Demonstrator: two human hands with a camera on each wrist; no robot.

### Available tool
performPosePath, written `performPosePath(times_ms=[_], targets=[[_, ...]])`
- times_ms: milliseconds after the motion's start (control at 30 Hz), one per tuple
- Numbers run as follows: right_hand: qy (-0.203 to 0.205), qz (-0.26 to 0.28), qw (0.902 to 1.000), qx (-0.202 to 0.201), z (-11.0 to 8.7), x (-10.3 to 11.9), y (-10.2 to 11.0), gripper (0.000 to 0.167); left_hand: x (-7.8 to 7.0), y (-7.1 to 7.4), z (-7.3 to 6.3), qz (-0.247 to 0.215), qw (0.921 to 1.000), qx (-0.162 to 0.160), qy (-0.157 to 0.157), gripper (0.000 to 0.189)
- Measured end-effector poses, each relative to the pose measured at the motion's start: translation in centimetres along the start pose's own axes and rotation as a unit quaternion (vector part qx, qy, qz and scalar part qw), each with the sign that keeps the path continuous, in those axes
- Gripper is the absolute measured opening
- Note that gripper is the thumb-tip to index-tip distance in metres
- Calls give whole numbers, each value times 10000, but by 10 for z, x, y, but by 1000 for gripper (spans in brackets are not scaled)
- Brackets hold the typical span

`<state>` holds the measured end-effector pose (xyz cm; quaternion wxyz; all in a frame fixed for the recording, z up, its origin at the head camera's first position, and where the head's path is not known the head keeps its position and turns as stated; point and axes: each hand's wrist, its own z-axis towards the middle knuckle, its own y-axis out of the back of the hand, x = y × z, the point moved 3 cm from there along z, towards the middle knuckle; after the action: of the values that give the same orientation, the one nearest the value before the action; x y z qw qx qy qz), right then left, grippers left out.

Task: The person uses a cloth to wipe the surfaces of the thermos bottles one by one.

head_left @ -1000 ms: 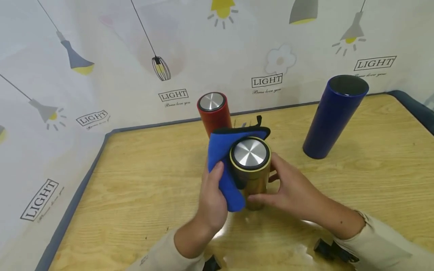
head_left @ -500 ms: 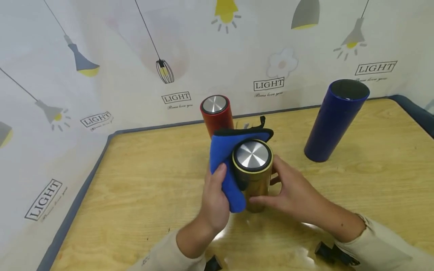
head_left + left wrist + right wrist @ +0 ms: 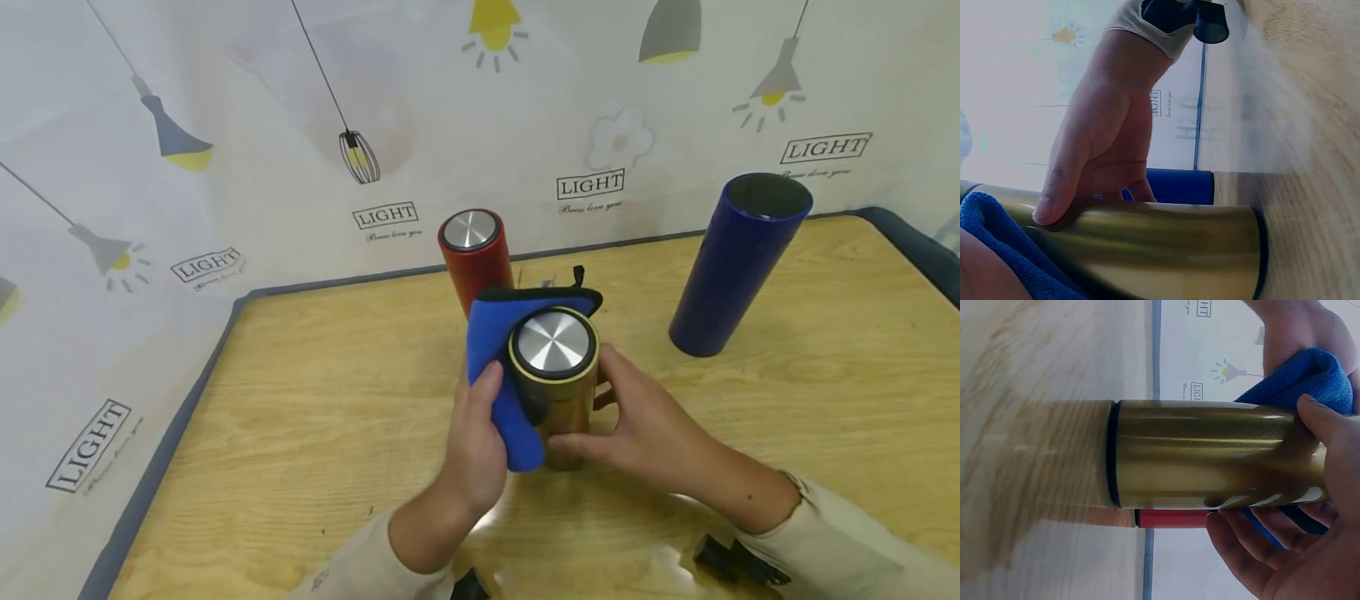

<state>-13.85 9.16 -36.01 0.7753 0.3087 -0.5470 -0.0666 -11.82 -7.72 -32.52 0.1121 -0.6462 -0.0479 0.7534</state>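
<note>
A gold thermos flask (image 3: pixel 567 417) with a silver disc on its lid stands upright on the table. My right hand (image 3: pixel 652 425) grips its body from the right, thumb in front and fingers round the far side, as the right wrist view also shows. On the flask's left, my left hand (image 3: pixel 474 442) holds a folded blue cloth (image 3: pixel 491 333) with black edging against the flask's side. The thumb lies on the cloth; the left fingers are mostly hidden behind it. In the left wrist view the gold flask (image 3: pixel 1172 250) touches the blue cloth (image 3: pixel 1004 244).
Behind the cloth stands a red flask (image 3: pixel 477 262), partly covered. A dark blue flask (image 3: pixel 731 275) stands at the back right of the wooden table (image 3: pixel 315 400). A patterned white sheet (image 3: pixel 480 150) rises behind the table's edge. Black devices (image 3: pixel 731 560) are worn at the wrists.
The view shifts slightly with the head. Both hands, the cloth and the gold flask keep almost the same places; the cloth's top edge sits marginally differently against the flask.
</note>
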Motion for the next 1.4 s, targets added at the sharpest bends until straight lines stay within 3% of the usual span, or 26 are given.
performPosePath(times_ms=[233,400,500,633,867,1133,1400], targets=[[-53,3,10000,9,0,-1,-1,86,-4,1,-1,-33,9998,-6,-199,49],[6,-83,10000,-1,0,0,-1,84,-7,2,-3,-105,9980,-140,-612,48],[32,-83,10000,-3,1,1,-1,83,-8,3,-3,-107,9974,-158,-696,47],[16,-59,10000,10,1,1,-2,81,-4,2,-2,-78,9984,-181,-534,49],[104,-40,9999,-59,0,1,-2,80,6,-1,-1,-123,9999,-101,63,51],[106,-17,9999,-20,0,-1,-4,79,6,2,-1,89,9998,-81,136,50],[30,-97,9999,-12,0,-1,-2,82,-1,1,0,132,9999,-54,-8,51]])
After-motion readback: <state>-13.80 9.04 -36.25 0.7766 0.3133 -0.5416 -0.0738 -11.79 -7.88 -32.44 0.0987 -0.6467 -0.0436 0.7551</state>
